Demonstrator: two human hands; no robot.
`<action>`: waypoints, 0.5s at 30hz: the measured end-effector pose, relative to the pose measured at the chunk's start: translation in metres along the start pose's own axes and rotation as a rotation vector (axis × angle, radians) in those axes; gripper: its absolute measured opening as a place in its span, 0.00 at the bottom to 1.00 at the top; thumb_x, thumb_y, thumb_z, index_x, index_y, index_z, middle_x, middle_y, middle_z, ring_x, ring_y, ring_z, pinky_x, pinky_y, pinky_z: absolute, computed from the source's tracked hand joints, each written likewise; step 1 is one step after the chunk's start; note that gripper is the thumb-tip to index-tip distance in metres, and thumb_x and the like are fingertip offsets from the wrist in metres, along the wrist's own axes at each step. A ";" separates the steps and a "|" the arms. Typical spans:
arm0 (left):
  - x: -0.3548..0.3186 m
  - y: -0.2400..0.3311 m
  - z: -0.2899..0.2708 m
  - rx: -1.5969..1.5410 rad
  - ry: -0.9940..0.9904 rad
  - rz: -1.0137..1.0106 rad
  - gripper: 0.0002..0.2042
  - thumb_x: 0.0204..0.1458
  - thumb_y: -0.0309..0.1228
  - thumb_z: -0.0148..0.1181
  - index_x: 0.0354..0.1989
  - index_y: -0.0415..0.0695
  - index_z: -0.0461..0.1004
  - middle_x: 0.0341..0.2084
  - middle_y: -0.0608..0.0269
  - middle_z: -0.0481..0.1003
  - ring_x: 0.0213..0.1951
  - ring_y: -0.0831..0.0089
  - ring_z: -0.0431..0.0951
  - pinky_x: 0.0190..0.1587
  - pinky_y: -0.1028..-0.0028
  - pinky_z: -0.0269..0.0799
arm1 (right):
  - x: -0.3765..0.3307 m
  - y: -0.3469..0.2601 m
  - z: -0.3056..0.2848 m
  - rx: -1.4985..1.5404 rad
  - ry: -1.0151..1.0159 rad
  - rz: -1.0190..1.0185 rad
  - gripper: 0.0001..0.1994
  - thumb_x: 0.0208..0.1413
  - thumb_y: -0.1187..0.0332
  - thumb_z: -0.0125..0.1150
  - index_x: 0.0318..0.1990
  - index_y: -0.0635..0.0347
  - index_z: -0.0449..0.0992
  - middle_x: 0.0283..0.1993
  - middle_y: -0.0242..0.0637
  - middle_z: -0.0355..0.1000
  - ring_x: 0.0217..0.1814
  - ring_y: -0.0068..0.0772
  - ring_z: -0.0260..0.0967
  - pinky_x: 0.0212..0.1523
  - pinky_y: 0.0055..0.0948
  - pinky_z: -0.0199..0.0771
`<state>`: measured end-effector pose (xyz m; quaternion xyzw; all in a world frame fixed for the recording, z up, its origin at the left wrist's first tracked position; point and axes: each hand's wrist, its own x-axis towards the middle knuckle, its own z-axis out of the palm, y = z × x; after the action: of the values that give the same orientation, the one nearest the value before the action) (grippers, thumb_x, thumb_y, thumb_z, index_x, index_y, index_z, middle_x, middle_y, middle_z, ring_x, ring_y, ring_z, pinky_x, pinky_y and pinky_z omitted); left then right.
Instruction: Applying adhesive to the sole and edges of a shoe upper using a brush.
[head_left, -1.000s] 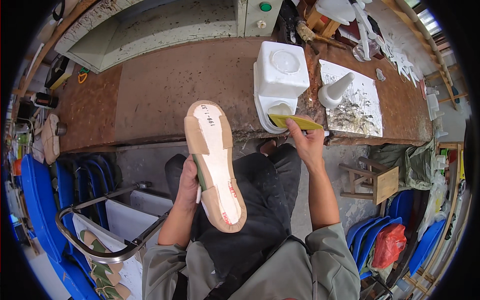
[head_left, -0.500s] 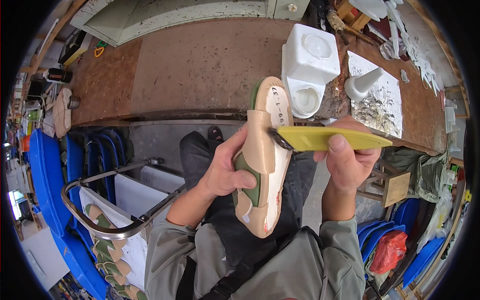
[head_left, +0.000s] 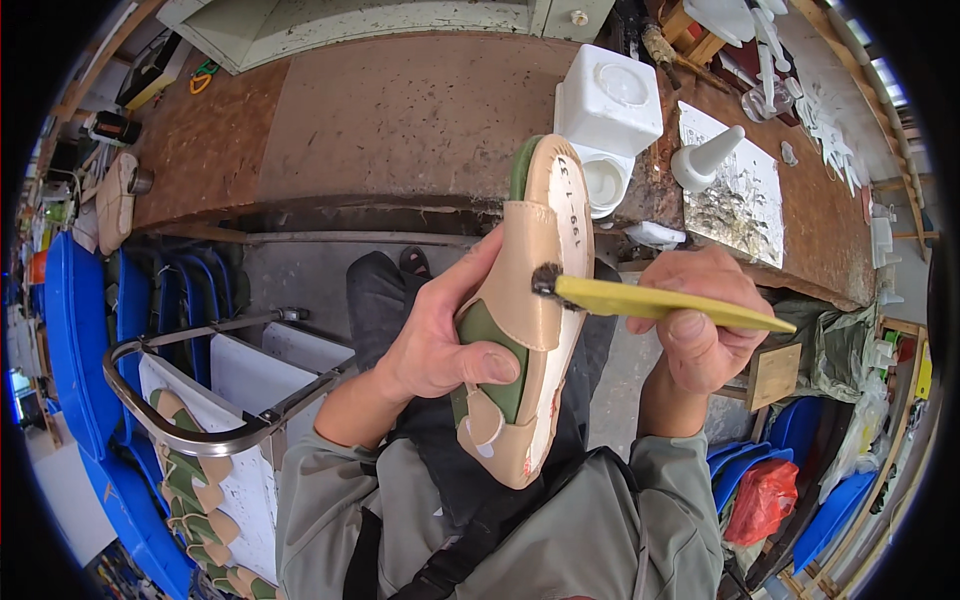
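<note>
Now the left hand [head_left: 440, 345] wraps its fingers tight around the beige sandal on its green last [head_left: 520, 320], tilting it up off the lap so the right hand's [head_left: 695, 335] pinched yellow brush [head_left: 660, 303] reaches the strap edge.

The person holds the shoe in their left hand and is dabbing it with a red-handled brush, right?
Not quite. The head view shows the brush has a yellow handle, not red. The rest is right: the left hand holds the shoe, and the right hand presses the brush's dark bristles against it.
</note>
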<state>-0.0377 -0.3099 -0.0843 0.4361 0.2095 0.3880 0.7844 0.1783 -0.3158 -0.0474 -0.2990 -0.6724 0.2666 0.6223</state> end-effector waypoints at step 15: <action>-0.009 0.006 0.029 -0.072 0.052 0.002 0.43 0.48 0.44 0.63 0.66 0.36 0.44 0.54 0.56 0.64 0.53 0.71 0.67 0.55 0.72 0.62 | -0.035 -0.025 0.006 0.065 0.204 0.073 0.07 0.50 0.73 0.59 0.33 0.71 0.74 0.20 0.41 0.73 0.20 0.31 0.70 0.24 0.27 0.71</action>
<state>-0.0266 -0.3297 -0.0641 0.3978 0.2153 0.4070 0.7935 0.1721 -0.3581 -0.0533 -0.3287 -0.5852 0.2789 0.6869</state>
